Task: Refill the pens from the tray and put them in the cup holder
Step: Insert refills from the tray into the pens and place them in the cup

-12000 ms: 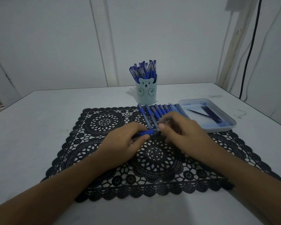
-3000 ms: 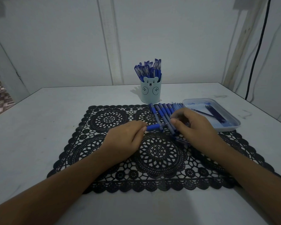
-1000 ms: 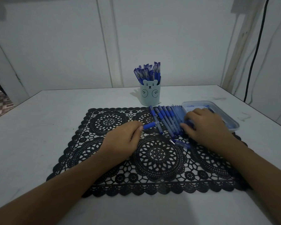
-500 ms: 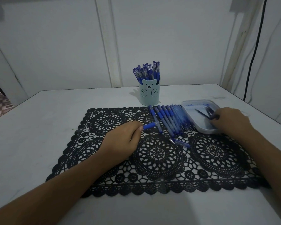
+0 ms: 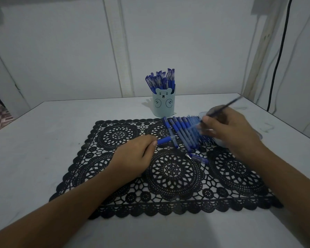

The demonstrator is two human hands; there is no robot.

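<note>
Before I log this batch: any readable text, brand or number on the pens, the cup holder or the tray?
None can be read.
Pale blue bear-face cup holder: a drawn bear face and paws, no words.
Blue capped pens in the cup and the row of blue pens on the black lace mat: any print too small and blurred.
Clear plastic tray: mostly hidden by the right hand.

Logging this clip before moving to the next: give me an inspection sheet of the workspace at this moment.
Surface: white table with a black lace mat.
Job's things: bear cup holder full of pens; row of pens on the mat; tray mostly hidden; small pen part lying apart on the mat.
Clutter: nothing seen.
Hands: left hand grips a blue pen barrel; right hand pinches a thin refill, blurred.
Cables: black cable down the right wall.
Surroundings: white walls; patterned floor at far left.
</note>
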